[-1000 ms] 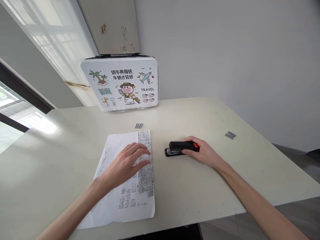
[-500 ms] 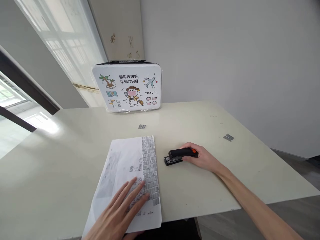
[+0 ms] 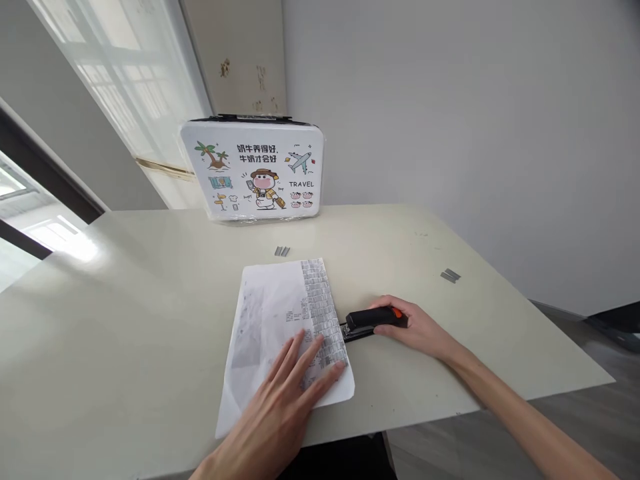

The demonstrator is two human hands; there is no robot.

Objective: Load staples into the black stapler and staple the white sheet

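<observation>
From the head view, a sheet of paper (image 3: pixel 280 333) is seen lying flat on the cream table (image 3: pixel 125 320), its near edge close to the table's front edge. The paper is pinned down by the left hand (image 3: pixel 285 407), which is laid open and flat on the lower part of the sheet, fingers (image 3: pixel 320 377) spread toward the band of rows of staples along its right margin; nothing is gripped by it. A black stapler (image 3: pixel 373 321) with an orange tip is grasped by the right hand (image 3: pixel 417 327), fingers wrapped over its rear half, and its open front end is brought right up against the paper's right edge, about midway along it. Whether the edge is actually inside the stapler's mouth cannot be told. A small strip of staples (image 3: pixel 282 251) is seen just beyond the sheet's far edge, and another (image 3: pixel 450 275) well off to the right. A cartoon-printed case (image 3: pixel 253 170) is stood upright at the far edge, against the wall.
</observation>
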